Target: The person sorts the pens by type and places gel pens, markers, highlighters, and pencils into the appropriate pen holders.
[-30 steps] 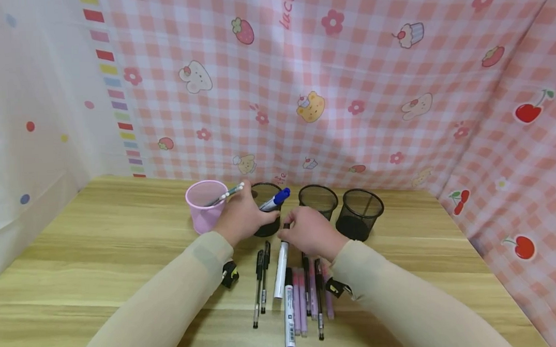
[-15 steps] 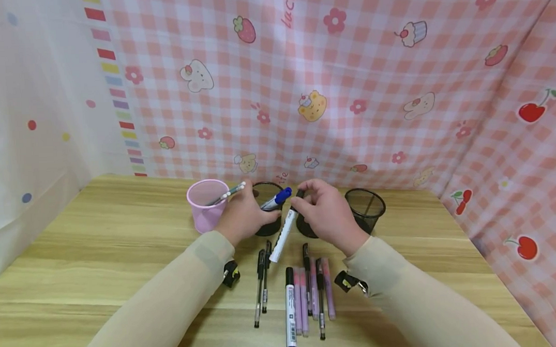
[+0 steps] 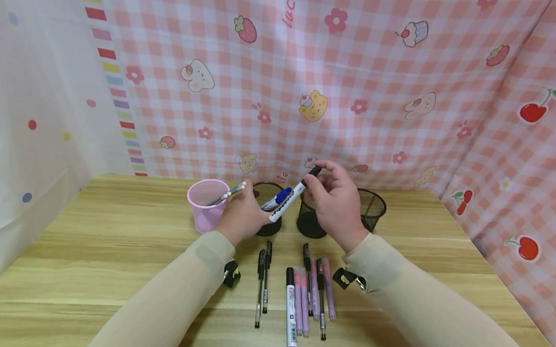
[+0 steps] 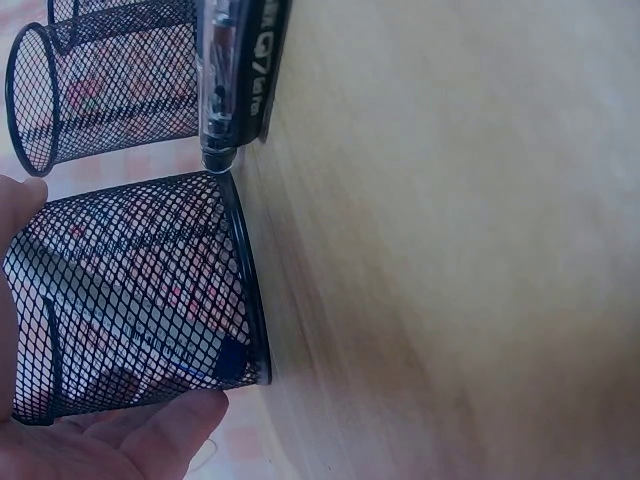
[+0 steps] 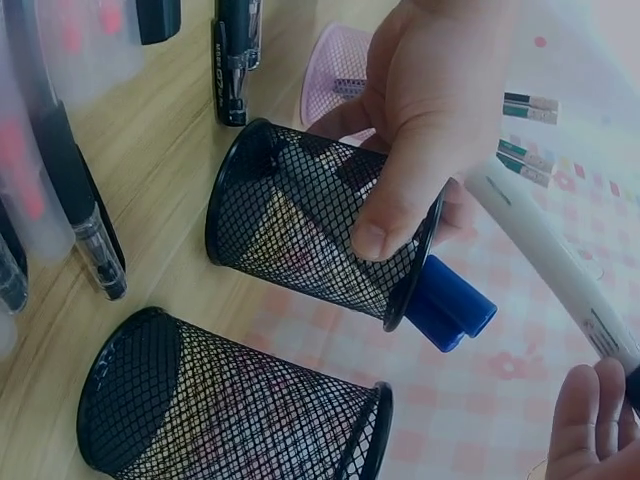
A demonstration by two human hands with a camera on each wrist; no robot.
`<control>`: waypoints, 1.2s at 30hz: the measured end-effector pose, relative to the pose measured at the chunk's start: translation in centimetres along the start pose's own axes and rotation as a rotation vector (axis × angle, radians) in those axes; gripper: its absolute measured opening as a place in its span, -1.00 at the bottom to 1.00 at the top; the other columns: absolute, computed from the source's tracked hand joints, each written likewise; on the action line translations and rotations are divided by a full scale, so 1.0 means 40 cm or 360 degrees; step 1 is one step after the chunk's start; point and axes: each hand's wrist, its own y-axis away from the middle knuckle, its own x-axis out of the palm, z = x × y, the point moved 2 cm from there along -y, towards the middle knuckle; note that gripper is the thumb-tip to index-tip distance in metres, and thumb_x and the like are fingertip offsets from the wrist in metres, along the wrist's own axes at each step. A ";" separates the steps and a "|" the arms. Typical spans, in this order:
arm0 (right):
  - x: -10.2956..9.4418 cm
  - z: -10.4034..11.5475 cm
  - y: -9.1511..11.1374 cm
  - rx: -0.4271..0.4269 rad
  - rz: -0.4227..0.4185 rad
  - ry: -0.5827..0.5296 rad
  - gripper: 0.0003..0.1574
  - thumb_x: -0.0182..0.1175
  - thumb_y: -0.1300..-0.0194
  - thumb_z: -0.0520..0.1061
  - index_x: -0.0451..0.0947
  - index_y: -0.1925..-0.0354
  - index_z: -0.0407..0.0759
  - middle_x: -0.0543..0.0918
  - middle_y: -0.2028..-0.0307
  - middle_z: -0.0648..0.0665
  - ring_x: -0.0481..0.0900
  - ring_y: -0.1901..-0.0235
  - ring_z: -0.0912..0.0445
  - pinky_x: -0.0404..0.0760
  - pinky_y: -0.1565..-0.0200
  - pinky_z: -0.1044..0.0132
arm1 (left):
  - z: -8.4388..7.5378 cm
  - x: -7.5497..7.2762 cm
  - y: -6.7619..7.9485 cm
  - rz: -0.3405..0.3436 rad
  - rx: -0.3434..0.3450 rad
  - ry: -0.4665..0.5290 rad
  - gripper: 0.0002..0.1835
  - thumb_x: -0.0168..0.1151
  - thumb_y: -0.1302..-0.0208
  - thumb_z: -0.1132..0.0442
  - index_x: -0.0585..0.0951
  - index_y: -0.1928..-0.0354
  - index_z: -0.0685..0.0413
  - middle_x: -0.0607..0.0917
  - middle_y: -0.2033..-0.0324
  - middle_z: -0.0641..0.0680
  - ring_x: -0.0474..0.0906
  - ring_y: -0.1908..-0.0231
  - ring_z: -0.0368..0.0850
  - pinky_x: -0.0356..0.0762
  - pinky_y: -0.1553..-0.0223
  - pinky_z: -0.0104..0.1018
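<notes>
My left hand [image 3: 248,212] grips the leftmost black mesh cup [image 3: 267,227], thumb on its rim; the cup [image 5: 300,225] holds a blue-capped marker [image 3: 279,198]. My right hand [image 3: 317,184] pinches the black-capped end of a white marker [image 3: 292,196]. That marker hangs tilted in the air, its lower end just above the gripped cup's mouth. In the left wrist view my fingers [image 4: 130,445] wrap the mesh cup [image 4: 140,290]. The white marker [image 5: 545,255] passes close to the blue cap [image 5: 450,300] in the right wrist view.
A pink cup [image 3: 206,198] with pens stands left of the gripped cup. Two more black mesh cups [image 3: 309,221] [image 3: 373,205] stand to the right. Several pens, a marker [image 3: 290,310] and pink highlighters [image 3: 306,296] lie in a row on the wooden table [image 3: 100,264].
My right hand picked the white marker up off the table, carried it up and back, and tilted it over the black cup. The left hand kept its grip on the cup.
</notes>
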 end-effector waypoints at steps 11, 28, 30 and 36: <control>0.007 -0.004 -0.011 -0.0088 -0.0175 -0.0086 -0.66 0.31 -0.46 -0.27 0.56 -0.15 -0.31 0.71 0.24 -0.30 0.73 0.38 0.19 0.77 0.18 0.36 | 0.002 -0.001 0.001 -0.0008 0.0057 -0.0027 0.00 0.61 -0.05 -0.21 0.25 -0.33 0.12 0.65 0.03 0.22 0.68 0.24 0.07 0.70 0.17 -0.12; 0.035 -0.038 0.014 -0.0200 -0.0127 0.0139 -0.74 0.35 -0.44 -0.23 0.68 -0.06 -0.22 0.70 0.34 -0.28 0.53 0.46 0.35 0.48 0.40 0.51 | 0.001 0.002 0.001 -0.0039 0.0085 -0.0035 -0.02 0.61 -0.05 -0.21 0.28 -0.29 0.15 0.65 0.00 0.24 0.69 0.15 0.09 0.73 0.05 -0.06; 0.037 -0.040 0.019 -0.0192 -0.0115 0.0179 -0.74 0.35 -0.44 -0.21 0.69 -0.07 -0.20 0.72 0.33 -0.27 0.56 0.44 0.30 0.47 0.40 0.50 | 0.000 0.001 0.002 -0.0043 0.0090 -0.0038 -0.03 0.62 -0.06 -0.21 0.28 -0.28 0.15 0.65 0.01 0.23 0.69 0.16 0.08 0.73 0.07 -0.07; 0.045 -0.050 0.026 -0.0194 -0.0064 0.0314 -0.73 0.35 -0.44 -0.18 0.72 -0.08 -0.19 0.79 0.28 -0.22 0.69 0.37 0.08 0.49 0.38 0.48 | -0.002 0.000 0.004 -0.0038 0.0089 -0.0037 -0.04 0.62 -0.06 -0.20 0.28 -0.27 0.17 0.65 0.02 0.24 0.70 0.19 0.08 0.74 0.12 -0.09</control>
